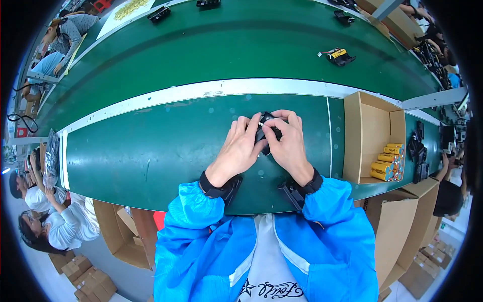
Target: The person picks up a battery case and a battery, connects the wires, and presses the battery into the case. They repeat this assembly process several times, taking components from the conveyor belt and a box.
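Nearest, left of the box and on its near side: bright blue jacket sleeves (198, 204) w/ black boxy wrist units (230, 190) strapped on, 1 per wrist. Past them, the left hand (236, 146) & right hand (288, 145) meet over the green smooth-topped worktop (126, 146), directly left of the landmark, an open brown cardboard box (352, 141).

Btwn the hands, so also left of the box: a dark black plastic part (260, 136), mostly covered by fingers. Grip: both hands closed on it, left along its left edge, right w/ fingers round the far end, thumb & index bent in by a small white bit (261, 124); can't tell if that bit is pinched.

Handling (judgement): prob. light & stiff, a bit slick; small fittings/wires prob. fragile. Best hold = outer side walls, not the white bit.

Inside the box: yellow-orange cylindrical cells (386, 163), stacked at its near right. Just right of the box: heap of black parts (416, 148).

Beyond the box: white rail (221, 88), then green belt-like surface (226, 55) w/ black unit holding a yellow cell (340, 56), up & slightly left of the box.
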The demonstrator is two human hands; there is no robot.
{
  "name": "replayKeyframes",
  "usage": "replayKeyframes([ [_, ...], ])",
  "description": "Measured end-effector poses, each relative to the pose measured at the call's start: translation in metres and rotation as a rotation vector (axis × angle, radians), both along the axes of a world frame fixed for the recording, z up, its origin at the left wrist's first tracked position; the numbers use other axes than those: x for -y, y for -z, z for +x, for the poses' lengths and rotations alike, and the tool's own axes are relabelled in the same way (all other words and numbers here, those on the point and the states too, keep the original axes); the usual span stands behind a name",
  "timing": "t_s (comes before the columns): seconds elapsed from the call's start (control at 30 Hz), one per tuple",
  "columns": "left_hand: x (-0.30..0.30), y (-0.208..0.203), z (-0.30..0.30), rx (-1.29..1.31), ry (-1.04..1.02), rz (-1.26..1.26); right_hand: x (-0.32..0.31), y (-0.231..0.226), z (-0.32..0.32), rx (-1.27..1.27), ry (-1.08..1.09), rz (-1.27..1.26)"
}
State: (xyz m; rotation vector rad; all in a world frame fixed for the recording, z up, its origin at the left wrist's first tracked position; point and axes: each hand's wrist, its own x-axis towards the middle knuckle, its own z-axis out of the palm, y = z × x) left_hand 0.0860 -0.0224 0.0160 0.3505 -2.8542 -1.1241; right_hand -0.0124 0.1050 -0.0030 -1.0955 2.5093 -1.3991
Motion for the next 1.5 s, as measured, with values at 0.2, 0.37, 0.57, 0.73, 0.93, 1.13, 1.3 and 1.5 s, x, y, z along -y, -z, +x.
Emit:
replayKeyframes([
  [0.2, -0.004, 0.002, -0.004, -0.089, -0.014, -0.074, 0.004, 0.002, -0.002, 0.142, -0.016, -0.023],
  [0.37, -0.006, 0.003, -0.003, -0.144, 0.009, -0.112, 0.009, -0.004, -0.001, 0.019, 0.007, 0.019],
  [0.57, -0.010, 0.006, -0.004, -0.166, 0.004, -0.169, 0.019, -0.006, 0.001, 0.061, 0.075, 0.097],
  [0.73, -0.006, 0.002, -0.004, -0.154, 0.007, -0.139, 0.013, -0.003, -0.002, 0.116, 0.056, 0.081],
  [0.93, -0.003, 0.005, -0.001, -0.154, -0.112, -0.076, -0.031, -0.012, -0.001, 0.239, 0.168, -0.051],
  [1.13, -0.001, 0.006, 0.003, -0.142, -0.124, -0.084, -0.052, -0.032, -0.008, 0.190, -0.142, 0.296],
  [1.3, -0.006, 0.016, 0.000, -0.201, -0.134, -0.064, -0.048, -0.008, -0.015, -0.203, -0.027, 0.159],
  [1.5, 0.007, 0.031, -0.002, -0.260, -0.118, -0.142, -0.041, 0.039, -0.013, -0.235, 0.113, -0.115],
])
